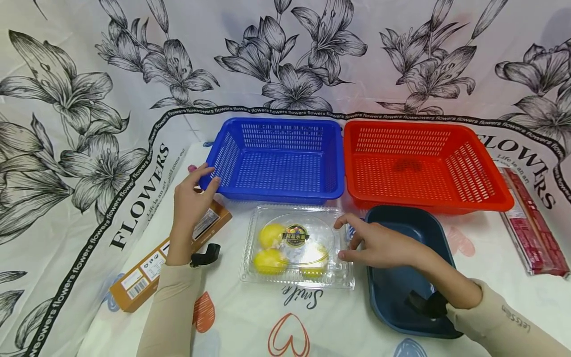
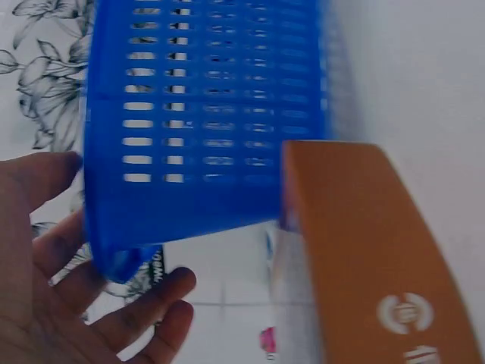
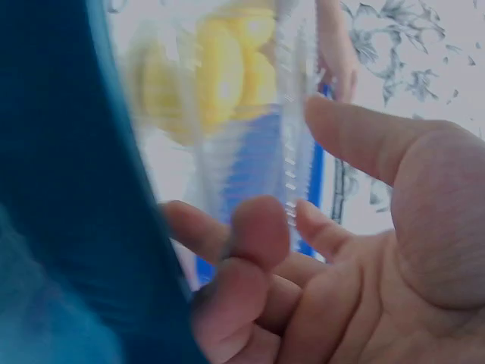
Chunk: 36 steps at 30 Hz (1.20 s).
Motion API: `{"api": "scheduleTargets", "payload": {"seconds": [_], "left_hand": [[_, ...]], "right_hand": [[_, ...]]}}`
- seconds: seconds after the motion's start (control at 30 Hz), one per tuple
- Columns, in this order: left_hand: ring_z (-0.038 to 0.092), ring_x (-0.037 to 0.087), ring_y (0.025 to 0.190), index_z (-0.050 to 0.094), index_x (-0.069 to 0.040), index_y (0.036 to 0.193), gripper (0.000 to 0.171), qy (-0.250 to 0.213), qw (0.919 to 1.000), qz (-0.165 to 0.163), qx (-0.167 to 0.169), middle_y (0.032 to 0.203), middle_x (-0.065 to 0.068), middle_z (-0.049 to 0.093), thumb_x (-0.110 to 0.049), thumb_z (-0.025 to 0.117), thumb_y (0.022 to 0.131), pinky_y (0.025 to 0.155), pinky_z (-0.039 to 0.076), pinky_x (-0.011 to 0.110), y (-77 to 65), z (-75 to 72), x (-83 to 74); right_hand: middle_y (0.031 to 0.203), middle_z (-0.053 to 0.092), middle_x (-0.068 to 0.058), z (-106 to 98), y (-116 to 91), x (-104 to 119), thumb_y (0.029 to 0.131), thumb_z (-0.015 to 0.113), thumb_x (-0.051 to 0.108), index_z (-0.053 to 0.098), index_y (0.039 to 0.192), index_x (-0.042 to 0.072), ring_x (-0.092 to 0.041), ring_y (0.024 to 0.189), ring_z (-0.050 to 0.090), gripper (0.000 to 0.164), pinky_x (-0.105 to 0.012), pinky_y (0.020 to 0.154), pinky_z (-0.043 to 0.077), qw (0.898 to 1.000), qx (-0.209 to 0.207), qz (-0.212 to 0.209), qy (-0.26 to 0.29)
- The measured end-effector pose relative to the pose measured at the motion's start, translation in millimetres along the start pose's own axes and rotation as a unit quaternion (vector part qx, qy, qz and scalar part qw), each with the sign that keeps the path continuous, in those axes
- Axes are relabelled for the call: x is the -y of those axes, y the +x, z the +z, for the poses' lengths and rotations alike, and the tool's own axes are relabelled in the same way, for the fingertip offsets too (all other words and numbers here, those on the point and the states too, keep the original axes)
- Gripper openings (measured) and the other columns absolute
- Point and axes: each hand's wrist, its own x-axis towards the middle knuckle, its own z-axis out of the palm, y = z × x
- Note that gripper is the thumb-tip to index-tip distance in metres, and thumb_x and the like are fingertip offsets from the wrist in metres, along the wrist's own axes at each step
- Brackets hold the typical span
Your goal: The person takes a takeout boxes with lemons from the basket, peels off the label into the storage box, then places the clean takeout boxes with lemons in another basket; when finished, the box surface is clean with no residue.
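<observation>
My left hand (image 1: 194,196) is at the left front corner of the blue basket (image 1: 276,193), thumb and forefinger spread at its rim. The left wrist view shows that hand's thumb (image 2: 53,174) beside the rim and its fingers loosely bent. My right hand (image 1: 379,243) reaches over the teal basin (image 1: 401,307) to the right edge of a clear lidded plastic box (image 1: 267,215). Its thumb and forefinger are apart there; whether they touch the box is unclear. Inside the box lie several yellow, lemon-like fruits (image 1: 270,261). A label (image 1: 296,235) marks the lid.
A red basket (image 1: 482,196) stands right of the blue one, close against it. An orange-brown carton (image 1: 142,272) lies slanted under the left forearm. Red flat packages (image 1: 533,233) lie at far right. Flower-printed cloth (image 1: 290,64) hangs behind.
</observation>
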Motion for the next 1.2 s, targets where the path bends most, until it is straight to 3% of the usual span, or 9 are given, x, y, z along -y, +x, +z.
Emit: {"api": "scheduleTargets", "payload": {"seconds": [0.1,0.23,0.33,0.53,0.67,0.8,0.93,1.03,1.2], "left_hand": [[0.050,0.033,0.142,0.063,-0.014,0.139,0.048,0.013,0.9991,-0.001,0.041,0.157,0.006,0.050,-0.037,0.066,0.097,0.098,0.049,0.045,0.3,-7.9,-6.0],[0.034,0.040,0.149,0.059,-0.013,0.143,0.054,0.026,0.9979,0.005,0.060,0.160,0.015,0.043,-0.039,0.066,0.096,0.112,0.034,0.067,0.3,-14.7,-15.5],[0.035,0.039,0.144,0.061,-0.013,0.140,0.053,0.023,0.9982,0.021,0.051,0.154,0.017,0.046,-0.038,0.069,0.094,0.113,0.030,0.066,0.2,-16.5,-23.9],[0.045,0.035,0.131,0.066,-0.012,0.134,0.047,0.011,0.9965,0.062,0.054,0.135,0.018,0.057,-0.032,0.072,0.093,0.107,0.036,0.059,-2.8,-17.9,-43.2],[0.053,0.032,0.119,0.067,-0.012,0.133,0.043,0.002,0.9940,0.078,0.077,0.125,0.017,0.062,-0.028,0.072,0.094,0.102,0.041,0.054,-7.3,-18.1,-54.1],[0.058,0.027,0.106,0.070,-0.012,0.128,0.035,-0.022,0.9881,0.094,0.120,0.112,0.010,0.068,-0.024,0.071,0.095,0.097,0.048,0.049,-12.7,-18.4,-63.0],[0.062,0.020,0.097,0.073,-0.014,0.123,0.027,-0.039,0.9752,0.098,0.194,0.104,0.003,0.071,-0.023,0.070,0.097,0.085,0.056,0.039,-18.9,-19.8,-71.9],[0.064,0.017,0.101,0.073,-0.019,0.123,0.028,-0.037,0.9576,0.094,0.270,0.111,0.000,0.073,-0.026,0.072,0.096,0.082,0.057,0.036,-23.3,-19.9,-77.9],[0.057,0.023,0.131,0.068,-0.022,0.132,0.046,-0.039,0.9207,0.090,0.378,0.136,-0.001,0.067,-0.027,0.080,0.089,0.101,0.053,0.051,-29.5,-15.2,-84.2]], "right_hand": [[0.103,0.076,-0.005,-8,1,4,0.094,0.072,0.037,0.046,0.135,0.015,-0.014,0.086,0.071,0.054,-0.027,0.071,0.059,1.000,0.009,-0.012,-0.026],[0.097,0.076,-0.001,-18,3,10,0.095,0.071,0.038,0.053,0.132,0.012,-0.010,0.082,0.069,0.050,-0.025,0.070,0.058,0.997,-0.015,-0.025,-0.066],[0.091,0.073,0.001,-23,4,12,0.095,0.071,0.036,0.058,0.129,0.008,-0.008,0.077,0.065,0.046,-0.025,0.067,0.056,0.995,-0.047,-0.032,-0.081],[0.095,0.071,-0.002,-25,11,11,0.095,0.072,0.030,0.063,0.126,0.006,-0.014,0.081,0.063,0.041,-0.024,0.067,0.056,0.991,-0.108,-0.033,-0.075],[0.101,0.073,-0.004,-23,16,8,0.095,0.071,0.029,0.063,0.130,0.007,-0.015,0.083,0.064,0.042,-0.025,0.067,0.057,0.990,-0.126,-0.025,-0.062],[0.101,0.072,-0.003,-21,18,5,0.096,0.071,0.028,0.063,0.131,0.007,-0.016,0.079,0.062,0.042,-0.026,0.065,0.057,0.989,-0.136,-0.027,-0.047],[0.099,0.071,-0.001,-21,18,3,0.097,0.070,0.028,0.065,0.131,0.010,-0.015,0.082,0.063,0.039,-0.027,0.068,0.057,0.987,-0.147,-0.043,-0.039],[0.099,0.070,0.001,-19,19,3,0.097,0.070,0.026,0.067,0.130,0.014,-0.013,0.086,0.064,0.035,-0.028,0.073,0.058,0.985,-0.156,-0.069,-0.036],[0.102,0.072,0.003,-14,21,3,0.097,0.070,0.023,0.068,0.129,0.014,-0.012,0.092,0.064,0.033,-0.030,0.078,0.058,0.982,-0.157,-0.105,-0.024]]}}
